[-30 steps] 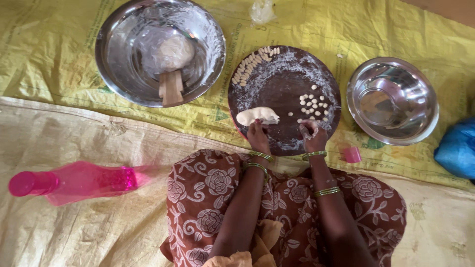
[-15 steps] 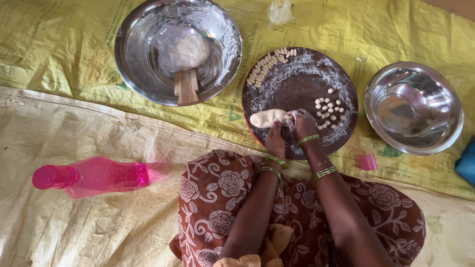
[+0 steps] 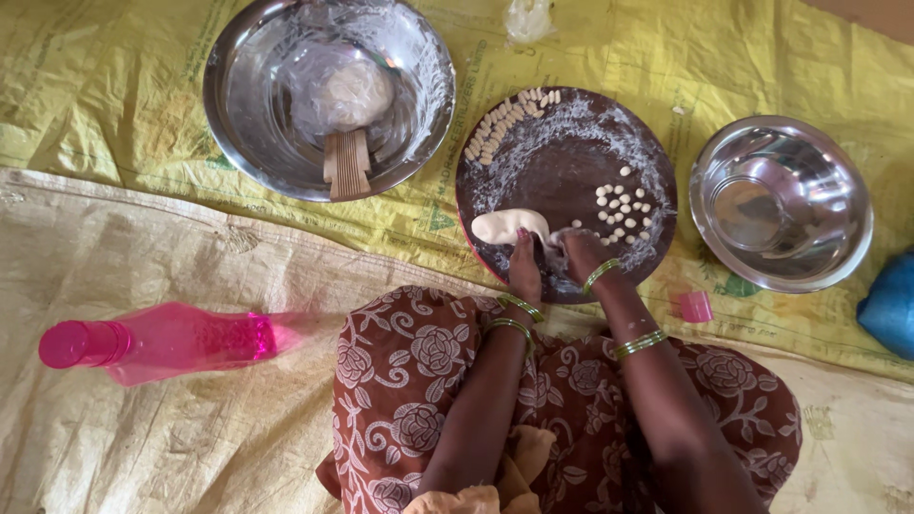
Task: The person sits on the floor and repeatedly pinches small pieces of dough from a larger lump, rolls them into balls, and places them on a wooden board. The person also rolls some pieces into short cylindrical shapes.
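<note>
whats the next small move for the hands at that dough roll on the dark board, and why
Probably pinch another small bit off the dough roll and set it with the pile of small pieces. Both the left hand and the right hand meet at the roll's right end, and much of the roll remains on the floured round board.

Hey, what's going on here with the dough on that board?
A seated person works at a round dark floured board. The left hand rests against a pale dough lump, and the right hand pinches at its end. Small white dough pellets lie beside it. A large steel bowl holds wrapped dough.
</note>
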